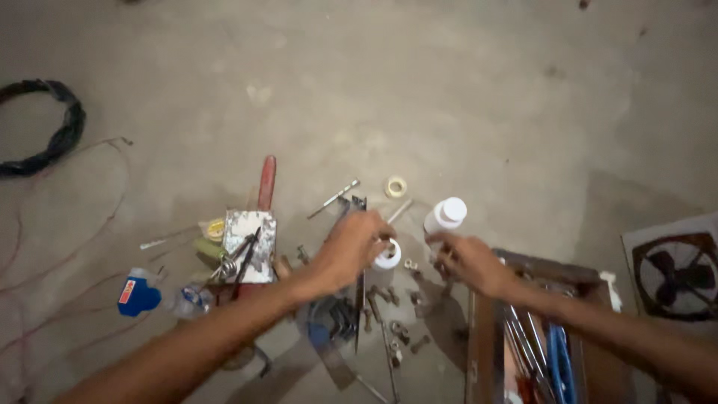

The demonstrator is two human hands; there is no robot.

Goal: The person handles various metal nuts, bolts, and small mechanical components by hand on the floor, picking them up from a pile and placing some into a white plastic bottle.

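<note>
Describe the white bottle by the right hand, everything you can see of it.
The white bottle looks like plastic: a round body with a wide white cap, apparently shut. It lies tilted on the concrete floor, cap pointing up and to the right in the view. Its lower end is hidden behind the right hand, whose fingers reach it; whether they grip it cannot be told. No label shows. The wooden toolbox lies just below it, the left hand off to its side.

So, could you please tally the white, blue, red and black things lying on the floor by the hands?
White: 2, the bottle and the tape roll at the left hand
Blue: 1, the packet
Red: 1, the handle
Black: 1, the cable coil
Total: 5
</note>
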